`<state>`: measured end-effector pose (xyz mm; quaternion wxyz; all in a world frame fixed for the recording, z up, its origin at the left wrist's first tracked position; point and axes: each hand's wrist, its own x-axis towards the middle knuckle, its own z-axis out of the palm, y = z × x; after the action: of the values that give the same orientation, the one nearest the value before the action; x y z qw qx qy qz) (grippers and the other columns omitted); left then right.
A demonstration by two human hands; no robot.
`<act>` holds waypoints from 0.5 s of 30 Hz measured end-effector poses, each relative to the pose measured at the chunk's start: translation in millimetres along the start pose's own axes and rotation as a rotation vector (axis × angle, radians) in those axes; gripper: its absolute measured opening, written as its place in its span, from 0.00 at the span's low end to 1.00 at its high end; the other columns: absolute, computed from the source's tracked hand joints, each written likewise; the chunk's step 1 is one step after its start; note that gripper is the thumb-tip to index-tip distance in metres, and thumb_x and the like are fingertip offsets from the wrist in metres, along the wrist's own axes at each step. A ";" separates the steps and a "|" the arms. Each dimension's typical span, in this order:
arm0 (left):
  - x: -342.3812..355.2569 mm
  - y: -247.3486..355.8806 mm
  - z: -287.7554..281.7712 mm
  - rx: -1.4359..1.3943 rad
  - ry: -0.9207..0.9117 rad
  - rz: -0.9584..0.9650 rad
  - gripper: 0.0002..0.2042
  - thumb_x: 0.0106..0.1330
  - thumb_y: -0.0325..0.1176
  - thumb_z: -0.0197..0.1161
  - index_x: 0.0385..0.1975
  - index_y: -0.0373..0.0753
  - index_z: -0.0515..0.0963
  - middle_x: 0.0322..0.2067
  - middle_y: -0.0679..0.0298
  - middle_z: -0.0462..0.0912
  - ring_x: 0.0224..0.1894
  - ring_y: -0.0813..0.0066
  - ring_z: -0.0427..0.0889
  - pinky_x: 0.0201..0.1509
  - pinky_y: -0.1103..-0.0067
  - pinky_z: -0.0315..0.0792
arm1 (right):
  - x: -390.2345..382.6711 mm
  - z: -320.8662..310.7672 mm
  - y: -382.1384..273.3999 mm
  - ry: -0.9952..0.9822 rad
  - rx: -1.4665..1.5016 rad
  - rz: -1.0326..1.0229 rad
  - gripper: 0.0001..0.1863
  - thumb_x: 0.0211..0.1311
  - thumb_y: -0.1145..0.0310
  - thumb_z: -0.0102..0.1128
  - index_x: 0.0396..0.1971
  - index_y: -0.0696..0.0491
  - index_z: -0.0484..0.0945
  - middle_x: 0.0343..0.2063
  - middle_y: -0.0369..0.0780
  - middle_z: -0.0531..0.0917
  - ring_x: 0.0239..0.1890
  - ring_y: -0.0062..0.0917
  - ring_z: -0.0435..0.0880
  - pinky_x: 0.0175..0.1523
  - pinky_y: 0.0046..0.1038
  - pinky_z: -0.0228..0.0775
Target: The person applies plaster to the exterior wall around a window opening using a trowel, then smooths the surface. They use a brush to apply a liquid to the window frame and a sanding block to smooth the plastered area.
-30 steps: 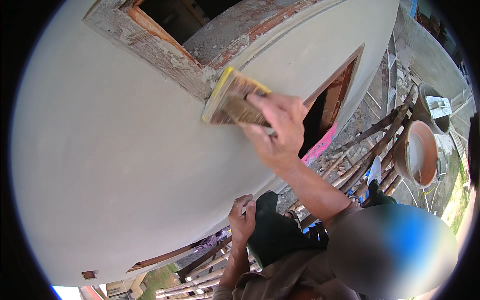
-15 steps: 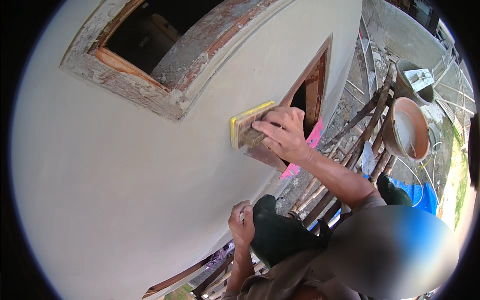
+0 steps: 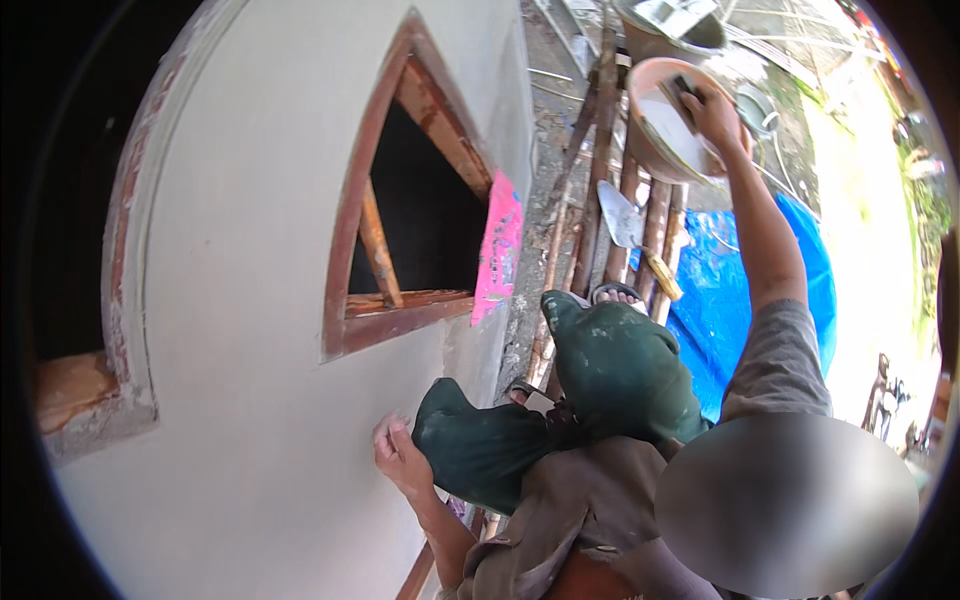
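My right hand (image 3: 715, 112) reaches out to the orange bucket (image 3: 640, 115) and grips a sponge float by its dark handle (image 3: 682, 90). The float is over or in the bucket's mouth, above pale liquid; its sponge face is hidden. My left hand (image 3: 400, 458) is beside my knee, close to the pale plastered wall (image 3: 240, 300). Its fingers are loosely bent and apart from the thumb, with nothing visible in them. Whether they touch the wall I cannot tell. A trowel (image 3: 625, 215) with a yellowish handle lies on the poles near the bucket.
Wooden poles (image 3: 600, 130) form a scaffold under my feet. A window opening with a brown frame (image 3: 345, 250) is in the wall, with a pink sheet (image 3: 497, 245) at its edge. Blue tarp (image 3: 705, 270) spreads below. A grey bucket (image 3: 650, 42) stands beyond the orange one.
My right hand has left the wall with the sponge float and moved over to the orange bucket. The view has turned to the right. My left hand stays by my knee.
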<state>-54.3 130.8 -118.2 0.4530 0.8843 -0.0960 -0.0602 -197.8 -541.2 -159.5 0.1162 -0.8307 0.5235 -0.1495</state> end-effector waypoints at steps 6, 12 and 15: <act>35.5 6.0 14.6 0.046 0.121 0.008 0.10 0.68 0.32 0.61 0.41 0.31 0.80 0.35 0.55 0.83 0.39 0.67 0.84 0.48 0.75 0.75 | 22.9 62.4 142.0 -0.272 -0.276 0.015 0.25 0.60 0.49 0.57 0.43 0.56 0.81 0.44 0.54 0.82 0.49 0.48 0.82 0.53 0.48 0.71; 25.0 18.0 24.4 0.074 0.167 -0.043 0.10 0.67 0.33 0.63 0.39 0.32 0.80 0.35 0.53 0.84 0.39 0.63 0.85 0.47 0.73 0.76 | 4.1 77.8 110.1 -0.171 -0.499 0.215 0.33 0.68 0.39 0.43 0.56 0.53 0.75 0.55 0.48 0.78 0.60 0.43 0.75 0.60 0.50 0.66; 19.3 18.3 31.9 0.075 0.143 -0.067 0.11 0.67 0.35 0.63 0.39 0.32 0.80 0.36 0.53 0.84 0.38 0.63 0.85 0.45 0.73 0.77 | 14.1 82.0 147.0 -0.493 -0.515 0.138 0.29 0.69 0.45 0.46 0.51 0.58 0.76 0.50 0.50 0.80 0.60 0.46 0.74 0.60 0.45 0.67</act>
<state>-43.7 90.8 -122.2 0.4232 0.9053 -0.0360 -0.0081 -284.4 -613.4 -285.2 0.0357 -0.8064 0.5553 0.2003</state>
